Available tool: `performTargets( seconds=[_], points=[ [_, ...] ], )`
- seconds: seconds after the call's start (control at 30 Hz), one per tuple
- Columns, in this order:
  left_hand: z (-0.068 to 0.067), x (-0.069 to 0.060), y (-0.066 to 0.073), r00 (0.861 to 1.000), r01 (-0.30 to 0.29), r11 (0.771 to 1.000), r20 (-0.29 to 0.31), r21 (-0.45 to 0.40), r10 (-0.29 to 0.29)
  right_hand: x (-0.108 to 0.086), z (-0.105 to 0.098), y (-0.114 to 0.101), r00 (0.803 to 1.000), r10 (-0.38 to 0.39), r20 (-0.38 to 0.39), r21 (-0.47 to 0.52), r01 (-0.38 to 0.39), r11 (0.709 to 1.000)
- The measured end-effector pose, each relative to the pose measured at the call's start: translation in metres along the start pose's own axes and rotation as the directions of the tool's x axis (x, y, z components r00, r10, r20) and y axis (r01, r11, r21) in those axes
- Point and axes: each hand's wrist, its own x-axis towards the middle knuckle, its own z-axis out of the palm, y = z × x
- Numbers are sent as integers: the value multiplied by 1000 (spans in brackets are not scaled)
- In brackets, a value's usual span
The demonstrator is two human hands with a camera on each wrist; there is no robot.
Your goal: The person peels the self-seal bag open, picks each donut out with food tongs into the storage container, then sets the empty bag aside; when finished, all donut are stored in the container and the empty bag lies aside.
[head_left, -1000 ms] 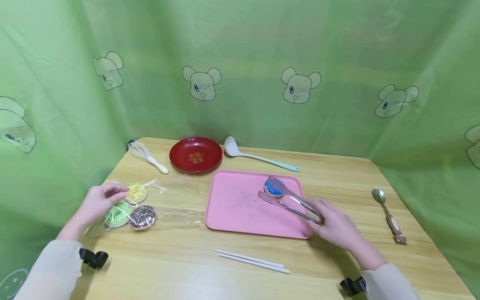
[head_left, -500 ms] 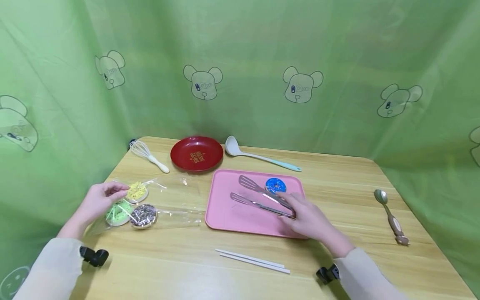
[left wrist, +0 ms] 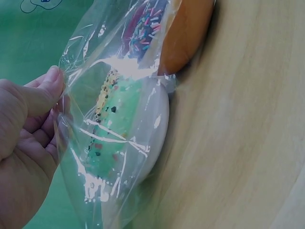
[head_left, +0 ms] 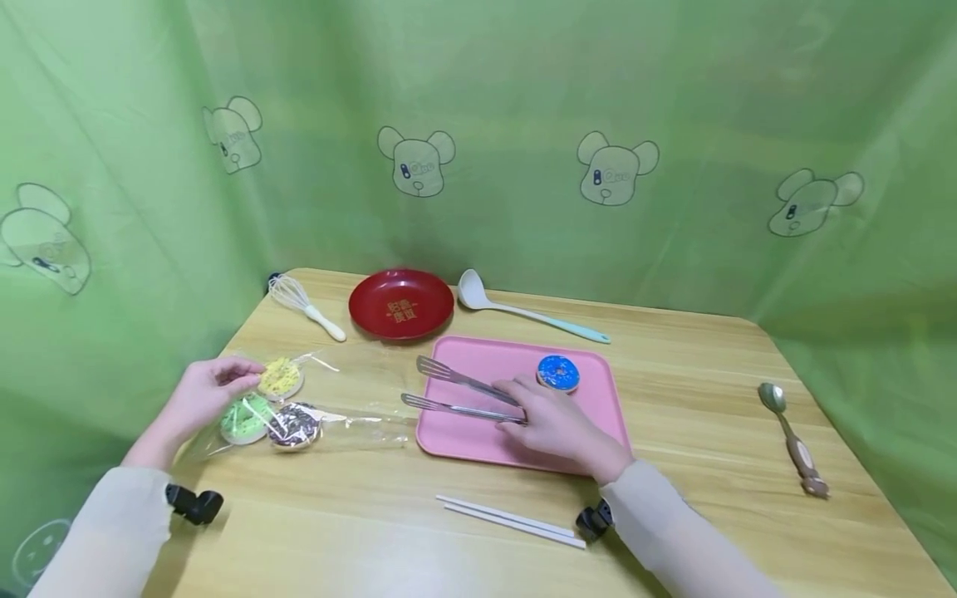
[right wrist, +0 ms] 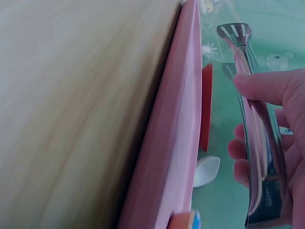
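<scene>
A clear plastic bag [left wrist: 76, 133] holds green [head_left: 247, 418], yellow [head_left: 281, 378] and dark chocolate [head_left: 295, 425] donuts at the table's left. My left hand [head_left: 205, 399] pinches the bag's edge between thumb and fingers, seen closely in the left wrist view. In my right hand [head_left: 557, 422] are metal tongs [head_left: 467, 382], gripped over the pink tray [head_left: 516, 461]; their two arms stand apart with nothing between them, and the tips reach past the tray's left edge. A blue donut [head_left: 557, 374] lies on the tray, behind the right hand.
Behind the bag lie a white whisk [head_left: 306, 309] and a red plate [head_left: 401, 306]. A ladle [head_left: 523, 313] rests behind the tray. Two white sticks [head_left: 511, 522] lie in front of it, and a brown-handled spoon [head_left: 794, 440] is at the far right. Green curtain surrounds the table.
My right hand has carried the tongs leftward, away from the blue donut, which stays on the tray. My left hand keeps its pinch on the bag.
</scene>
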Motion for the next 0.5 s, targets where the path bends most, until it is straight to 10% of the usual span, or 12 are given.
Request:
performTargets(
  seconds=[0.5],
  points=[
    [-1, 1, -2, 1000, -28, 999, 10, -41, 29, 32, 14, -15, 992, -75, 100, 56, 69, 996]
  ],
)
